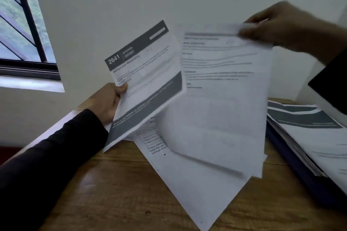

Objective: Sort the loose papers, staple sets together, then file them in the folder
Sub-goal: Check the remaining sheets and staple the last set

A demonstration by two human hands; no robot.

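Here we are gripping the kitchen sheet (144, 73) in our left hand (109, 104), while our right hand (277, 24) is pinching the hanging page (225, 88), nearer the folder (293, 157) at right.

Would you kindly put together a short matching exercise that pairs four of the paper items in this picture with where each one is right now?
Things:
1. Sheet headed 2641
2. Plain text sheet
3. Sheet lying flat
4. Paper stack with grey bands

Places:
A. On the blue folder at the right
B. Held up by the right hand
C. On the wooden table, under the raised sheets
D. Held up by the left hand

Pairs: 1-D, 2-B, 3-C, 4-A
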